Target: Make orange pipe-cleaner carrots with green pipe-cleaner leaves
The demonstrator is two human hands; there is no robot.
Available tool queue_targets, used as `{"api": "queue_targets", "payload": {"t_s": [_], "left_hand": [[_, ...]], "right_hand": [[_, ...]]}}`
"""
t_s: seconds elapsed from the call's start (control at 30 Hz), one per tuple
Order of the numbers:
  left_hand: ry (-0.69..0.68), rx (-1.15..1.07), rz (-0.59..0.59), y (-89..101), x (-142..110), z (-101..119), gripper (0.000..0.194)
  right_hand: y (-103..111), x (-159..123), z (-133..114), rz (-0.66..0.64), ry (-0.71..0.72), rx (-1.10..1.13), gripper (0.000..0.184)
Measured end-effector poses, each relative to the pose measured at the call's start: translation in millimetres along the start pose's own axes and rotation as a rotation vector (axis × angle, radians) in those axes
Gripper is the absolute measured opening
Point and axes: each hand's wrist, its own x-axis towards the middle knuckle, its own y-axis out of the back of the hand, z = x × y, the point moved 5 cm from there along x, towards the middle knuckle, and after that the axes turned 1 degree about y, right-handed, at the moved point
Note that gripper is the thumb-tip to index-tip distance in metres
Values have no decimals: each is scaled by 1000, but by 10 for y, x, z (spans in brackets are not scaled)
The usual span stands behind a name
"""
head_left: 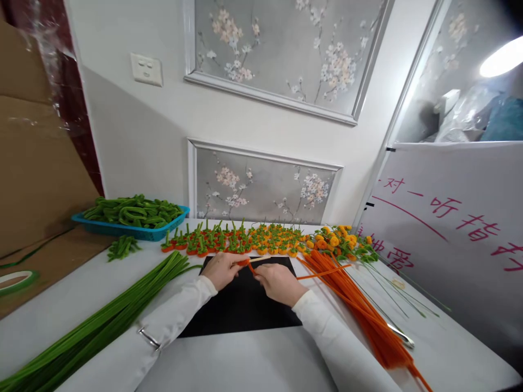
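Note:
Above a black mat, my left hand pinches a small orange coil and a thin pale stick that points right. My right hand is closed on an orange pipe cleaner, which runs from the coil into its fingers. An orange length comes out to the right behind that hand. Just beyond both hands stand rows of small orange-and-green pipe cleaner pieces, with yellow-orange ones to the right.
A bundle of green pipe cleaners lies left, an orange bundle right. Behind left, a blue basket holds green coiled pieces. Yellow pompom flowers with thin stems lie back right. A metal tool is partly hidden by the orange bundle.

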Motion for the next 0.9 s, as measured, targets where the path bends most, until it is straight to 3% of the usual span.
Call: {"api": "queue_targets", "payload": {"t_s": [0.23,0.4,0.53,0.7,0.9], "left_hand": [[-47,131,-30,29,-45,95,27],[-65,198,-63,-32,-38,148,28],[-83,238,-101,-115,-42,195,30],[-169,93,-189,-161,-89,317,33],[-196,-133,-245,-172,-129,474,26]], "right_hand": [[70,30,-16,50,4,-35,21],[153,37,110,191,-2,166,22],[155,22,226,221,-52,326,21],[134,4,363,162,-110,424,20],[56,-32,490,-20,-152,545,30]]}}
